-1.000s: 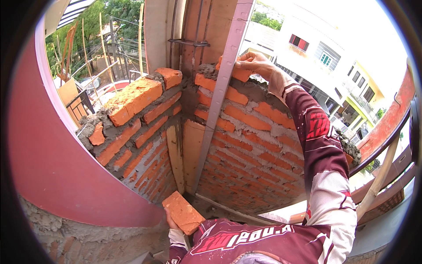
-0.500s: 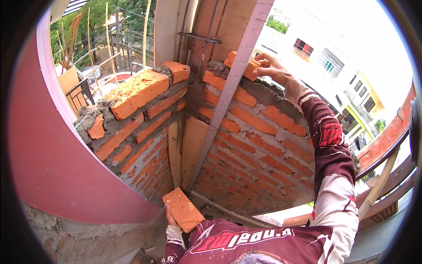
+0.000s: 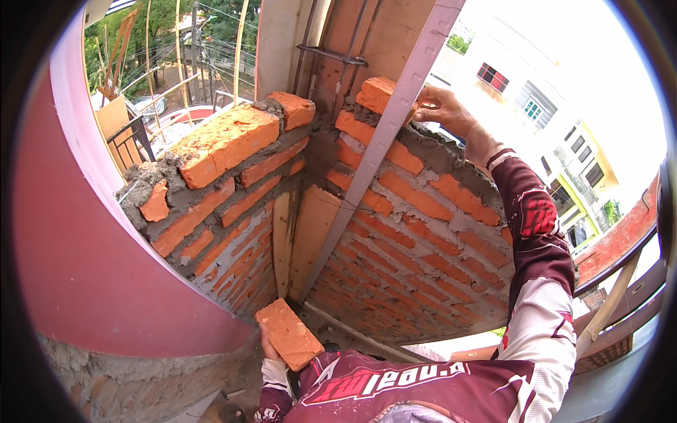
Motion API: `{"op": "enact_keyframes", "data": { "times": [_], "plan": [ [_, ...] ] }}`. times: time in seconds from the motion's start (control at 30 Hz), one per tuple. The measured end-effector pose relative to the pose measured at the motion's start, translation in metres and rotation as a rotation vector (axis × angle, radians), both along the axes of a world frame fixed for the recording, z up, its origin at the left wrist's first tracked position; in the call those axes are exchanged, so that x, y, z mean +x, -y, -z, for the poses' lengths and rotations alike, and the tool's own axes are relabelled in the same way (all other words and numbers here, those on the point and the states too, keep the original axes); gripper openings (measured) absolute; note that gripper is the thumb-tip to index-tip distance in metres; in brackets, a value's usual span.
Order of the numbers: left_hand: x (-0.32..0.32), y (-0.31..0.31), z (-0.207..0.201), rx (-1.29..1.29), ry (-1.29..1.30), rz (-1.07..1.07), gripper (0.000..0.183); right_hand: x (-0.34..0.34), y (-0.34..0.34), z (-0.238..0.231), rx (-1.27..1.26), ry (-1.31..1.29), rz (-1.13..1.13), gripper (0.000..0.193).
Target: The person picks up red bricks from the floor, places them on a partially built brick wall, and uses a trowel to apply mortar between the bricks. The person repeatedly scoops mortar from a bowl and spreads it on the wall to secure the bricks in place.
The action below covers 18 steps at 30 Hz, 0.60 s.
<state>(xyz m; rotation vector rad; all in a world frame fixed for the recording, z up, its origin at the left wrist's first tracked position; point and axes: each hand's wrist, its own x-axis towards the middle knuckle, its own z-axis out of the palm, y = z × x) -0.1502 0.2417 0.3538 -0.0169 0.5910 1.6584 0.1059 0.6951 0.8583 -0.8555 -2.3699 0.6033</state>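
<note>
My right hand (image 3: 451, 116) reaches up to the top of the right-hand brick wall (image 3: 416, 197). Its fingers close on the right end of an orange brick (image 3: 375, 94), which sits on grey mortar (image 3: 441, 144) near the corner. A long metal bar (image 3: 381, 144) slants in front of that brick and hides its middle. Low down near my body, my left hand (image 3: 268, 347) grips another orange brick (image 3: 290, 334), tilted, by its left side.
The left brick wall (image 3: 204, 218) carries a large brick (image 3: 229, 141) and a smaller brick piece (image 3: 293, 111) on top. Steel rods (image 3: 331, 54) rise in the corner between boards. A curved pink wall (image 3: 106, 233) stands at left; buildings and cables lie beyond.
My right hand has pushed the upper brick leftward toward the corner, so more of it shows left of the bar. The view has shifted slightly. My left hand still holds its brick.
</note>
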Motion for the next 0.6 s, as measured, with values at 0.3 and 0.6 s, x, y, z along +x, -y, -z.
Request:
{"op": "enact_keyframes", "data": {
  "times": [0.3,0.6],
  "plan": [
    [-0.002,-0.011,0.003,0.000,-0.010,0.005,0.083,-0.013,0.005,0.012,0.049,-0.014,0.026,0.049],
    [0.003,-0.025,0.004,0.014,0.016,0.092,0.081,-0.021,0.015,0.024,0.251,0.032,0.082,0.037]
  ]
}}
